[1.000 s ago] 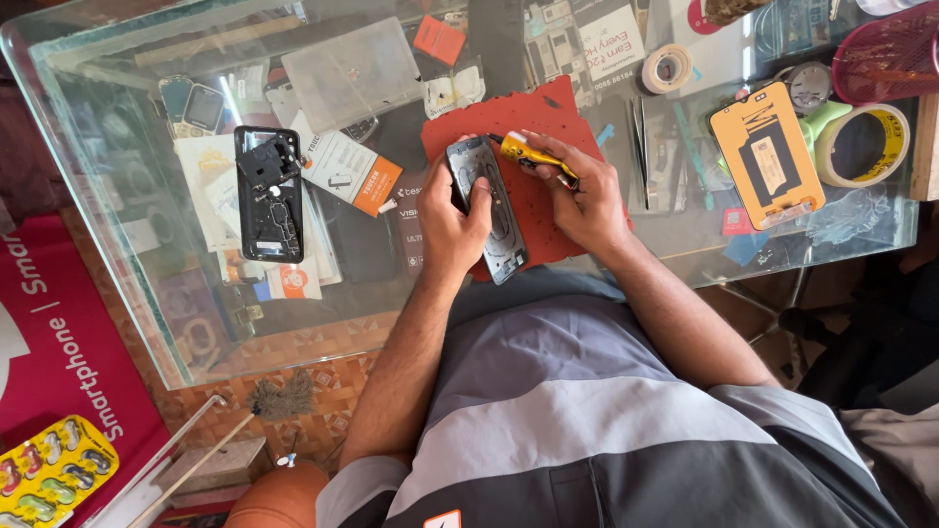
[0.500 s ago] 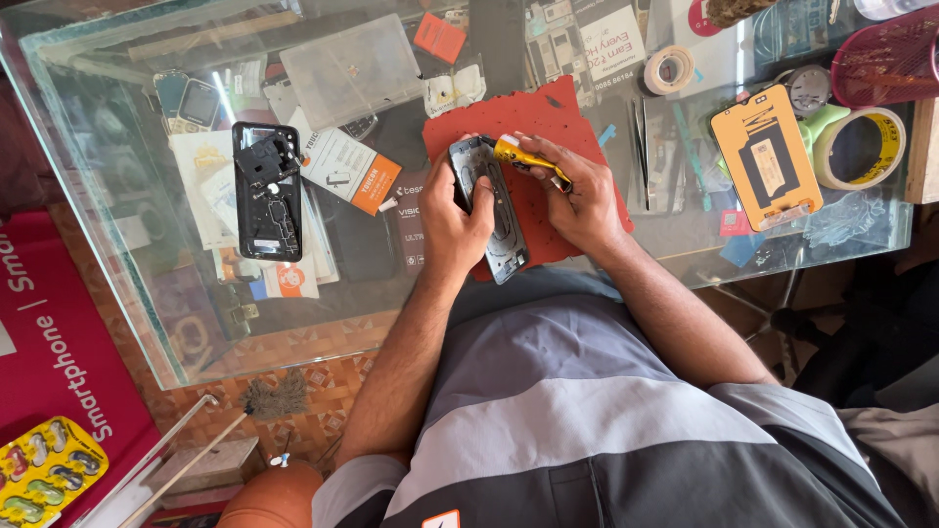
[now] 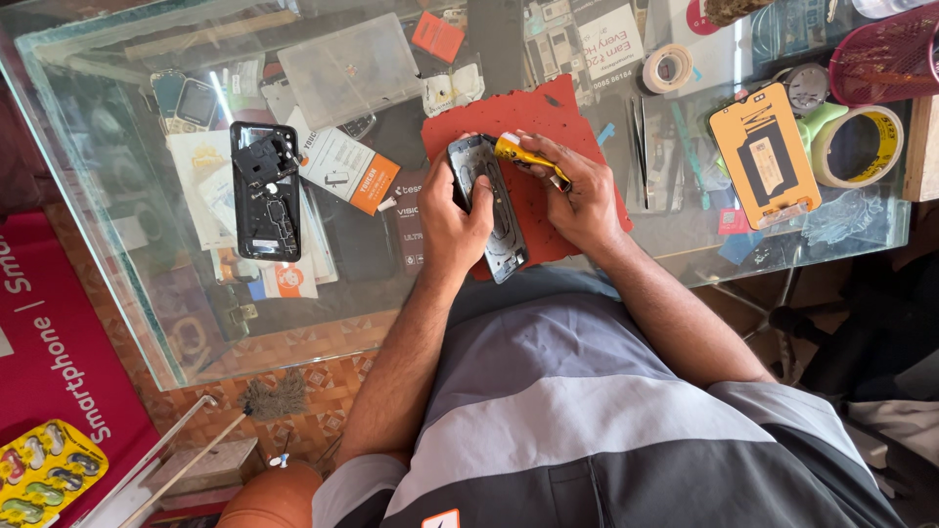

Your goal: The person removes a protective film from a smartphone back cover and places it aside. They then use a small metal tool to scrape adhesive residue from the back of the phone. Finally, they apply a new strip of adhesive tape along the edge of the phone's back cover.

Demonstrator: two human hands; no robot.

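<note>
While the left hand (image 3: 452,217) wraps around the left edge of a phone frame (image 3: 489,207), thumb laid across its lower face, the right hand (image 3: 579,191) pinches a yellow-handled tool (image 3: 523,154) in closed fingers and brings its end down onto the frame's upper part. That frame sits at the centre of the picture, just above the person's chest, resting on a red mat (image 3: 548,117) that covers part of the glass bench (image 3: 117,196). Its long axis runs from upper left to lower right, only slightly off vertical, with the top end pointing away from the body and the bottom end overhanging the mat's near edge. From the right hand the frame lies directly to the left, touching distance, and the tool crosses the gap at a shallow slant, handle toward the right, working end toward the upper left. Both hands are on the piece, but the left one bears its weight and the right one only reaches it through the tool. Farther left on the bench lies an opened black phone (image 3: 264,191), well apart from either hand, and at the right a yellow phone-shaped card (image 3: 763,156) and a tape roll (image 3: 861,147) stand clear of the work.
</note>
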